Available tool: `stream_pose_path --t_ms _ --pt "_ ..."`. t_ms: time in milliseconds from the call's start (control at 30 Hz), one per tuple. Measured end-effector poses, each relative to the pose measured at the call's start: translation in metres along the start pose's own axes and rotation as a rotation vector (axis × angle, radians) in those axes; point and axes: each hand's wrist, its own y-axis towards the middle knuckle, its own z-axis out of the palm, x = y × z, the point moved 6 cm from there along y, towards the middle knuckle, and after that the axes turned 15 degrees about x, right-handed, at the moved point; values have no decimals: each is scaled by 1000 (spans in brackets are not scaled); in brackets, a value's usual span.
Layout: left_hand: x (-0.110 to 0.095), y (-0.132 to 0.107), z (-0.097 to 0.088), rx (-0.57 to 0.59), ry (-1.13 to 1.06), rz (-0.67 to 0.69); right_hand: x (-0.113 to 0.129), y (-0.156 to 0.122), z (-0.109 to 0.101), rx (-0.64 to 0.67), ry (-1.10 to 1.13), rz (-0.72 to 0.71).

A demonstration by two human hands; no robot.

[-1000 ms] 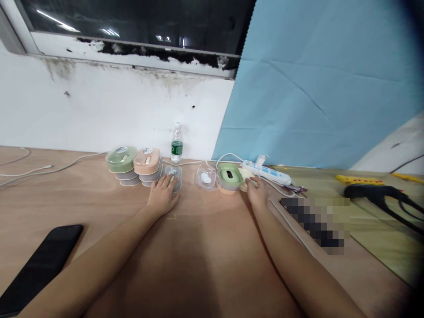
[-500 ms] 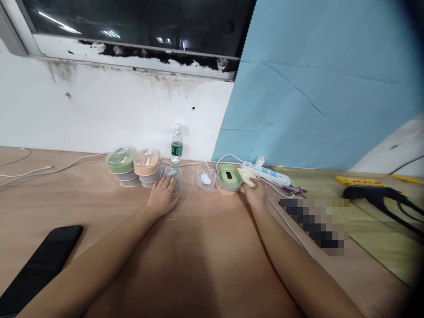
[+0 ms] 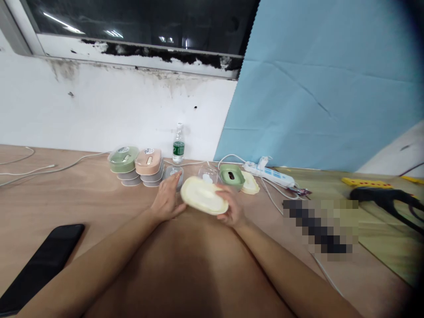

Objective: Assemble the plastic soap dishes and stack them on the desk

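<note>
My right hand grips the right end of a shallow, rounded cream lid, raised and tilted above the table. My left hand is open beside the lid's left end, thumb and fingers apart; whether it touches the lid I cannot tell. Behind that hand lies a clear greyish plastic piece, and a clear cover with a white round label is partly hidden by the lid. A green container with a dark slot stands beyond my right hand. Next to it lies another cream piece.
Stacked boxes, a green-topped pile and a peach-topped pile, stand at left. A water bottle is by the wall. A power strip with white cables lies back right, a black phone front left.
My right hand has lifted a cream lid from beside the green container and brought it left, towards me. My left hand has come off the clear greyish piece and turned towards the lid.
</note>
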Motion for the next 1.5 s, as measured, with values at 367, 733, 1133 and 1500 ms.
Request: stream_pose_path --t_ms 367,733,1133,1500 --pt "-7 -4 16 255 -191 -38 -41 -22 7 58 80 425" --pt "-2 4 23 544 -249 -98 -85 -33 -21 -185 -315 894" --pt "4 2 26 489 -236 -168 -98 -40 -22 -250 -192 927" --pt "8 -1 12 219 -334 -106 -14 -6 12 143 107 189"
